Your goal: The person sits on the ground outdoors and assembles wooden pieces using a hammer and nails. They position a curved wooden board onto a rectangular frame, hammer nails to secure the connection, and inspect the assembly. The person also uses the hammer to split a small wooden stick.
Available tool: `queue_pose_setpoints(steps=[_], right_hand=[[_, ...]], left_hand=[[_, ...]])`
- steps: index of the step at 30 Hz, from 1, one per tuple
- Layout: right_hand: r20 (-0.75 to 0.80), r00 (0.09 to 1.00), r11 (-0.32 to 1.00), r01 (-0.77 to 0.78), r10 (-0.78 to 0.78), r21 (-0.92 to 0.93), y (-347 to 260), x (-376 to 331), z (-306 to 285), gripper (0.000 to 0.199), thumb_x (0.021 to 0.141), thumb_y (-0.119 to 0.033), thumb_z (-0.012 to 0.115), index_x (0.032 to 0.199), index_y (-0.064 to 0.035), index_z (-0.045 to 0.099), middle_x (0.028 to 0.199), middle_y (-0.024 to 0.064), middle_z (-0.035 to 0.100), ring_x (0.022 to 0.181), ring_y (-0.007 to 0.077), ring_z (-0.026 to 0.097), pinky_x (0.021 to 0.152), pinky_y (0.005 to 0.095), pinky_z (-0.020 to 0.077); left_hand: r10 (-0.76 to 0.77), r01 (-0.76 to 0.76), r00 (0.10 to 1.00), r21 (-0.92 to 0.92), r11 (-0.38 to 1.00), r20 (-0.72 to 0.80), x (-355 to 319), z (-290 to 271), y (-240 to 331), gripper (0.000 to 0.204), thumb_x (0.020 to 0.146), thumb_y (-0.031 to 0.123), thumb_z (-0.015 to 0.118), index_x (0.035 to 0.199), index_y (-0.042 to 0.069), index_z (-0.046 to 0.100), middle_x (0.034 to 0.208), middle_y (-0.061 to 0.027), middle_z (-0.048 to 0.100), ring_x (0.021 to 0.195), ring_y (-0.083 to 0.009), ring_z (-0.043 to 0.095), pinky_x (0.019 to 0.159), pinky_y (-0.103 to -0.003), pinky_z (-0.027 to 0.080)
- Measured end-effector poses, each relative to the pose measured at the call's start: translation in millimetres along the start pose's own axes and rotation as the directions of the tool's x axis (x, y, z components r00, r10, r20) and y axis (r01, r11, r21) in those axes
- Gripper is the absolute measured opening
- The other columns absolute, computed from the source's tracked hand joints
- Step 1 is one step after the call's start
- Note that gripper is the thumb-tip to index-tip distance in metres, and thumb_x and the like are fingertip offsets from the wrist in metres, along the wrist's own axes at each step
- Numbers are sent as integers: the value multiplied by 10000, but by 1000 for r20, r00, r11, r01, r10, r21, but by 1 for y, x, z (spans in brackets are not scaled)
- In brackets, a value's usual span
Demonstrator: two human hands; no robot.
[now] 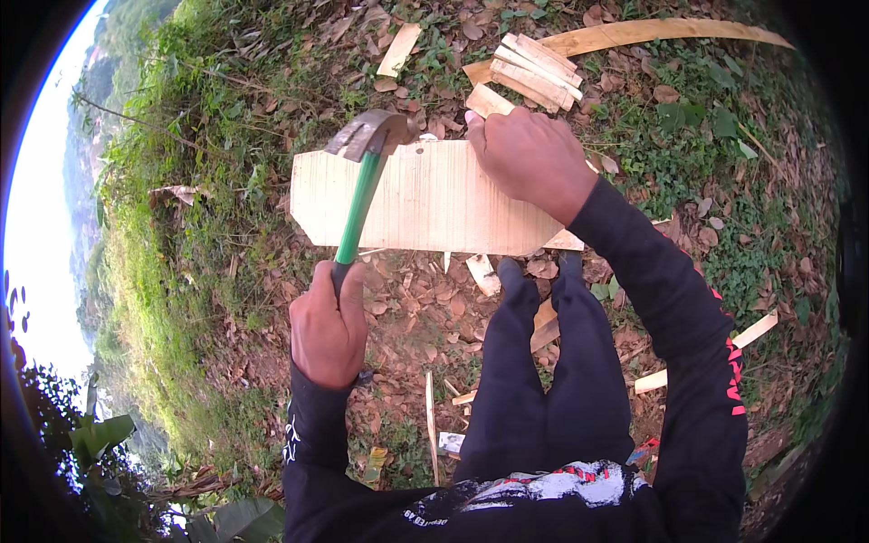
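My left hand is closed round the grip of a claw hammer, which has a green and black handle and a worn metal head. The hammer head is raised over the top left part of a pale wooden board with cut corners. A small dark spot shows near the board's far edge. My right hand is curled over the board's right end, thumb toward the far edge, and covers part of it. Just beyond that thumb sticks out the end of a wood strip; its remaining length is hidden.
Beyond the board lie a pile of short wood slats, a long curved plank and a single slat. Offcuts are scattered round my legs, among them a thin strip. Leaves and weeds cover the ground; brush grows at left.
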State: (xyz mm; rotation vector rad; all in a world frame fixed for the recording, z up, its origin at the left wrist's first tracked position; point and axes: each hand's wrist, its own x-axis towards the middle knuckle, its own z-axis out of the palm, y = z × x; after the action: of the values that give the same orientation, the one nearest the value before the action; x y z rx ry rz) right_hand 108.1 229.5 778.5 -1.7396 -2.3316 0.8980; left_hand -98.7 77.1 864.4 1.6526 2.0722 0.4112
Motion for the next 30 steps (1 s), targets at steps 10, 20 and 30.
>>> queue_pose_setpoints(steps=[10,20,30], right_hand=[[85,996,1000,-14,12,24,-8,-3,2,574,1024,-341,302,757,-11,688,770,203,672,749,375,663,759,497,521],[65,998,1000,-5,4,24,-13,-6,9,578,1028,-363,304,781,-9,688,786,208,672,770,379,663,764,489,522],[-40,997,998,61,-60,33,-14,-1,13,623,1027,-403,330,685,0,661,672,231,640,652,407,649,683,505,538]], left_hand=[[-39,31,994,-72,997,-103,-6,-9,14,214,989,173,538,879,-11,539,591,-180,541,490,-348,559,471,-411,412],[-77,71,991,57,996,107,-8,5,-10,206,974,169,556,891,-20,547,622,-189,579,526,-339,611,492,-397,441],[-21,21,1000,38,999,10,-1,14,-23,253,993,200,530,888,-30,533,586,-189,548,485,-335,562,482,-421,409]])
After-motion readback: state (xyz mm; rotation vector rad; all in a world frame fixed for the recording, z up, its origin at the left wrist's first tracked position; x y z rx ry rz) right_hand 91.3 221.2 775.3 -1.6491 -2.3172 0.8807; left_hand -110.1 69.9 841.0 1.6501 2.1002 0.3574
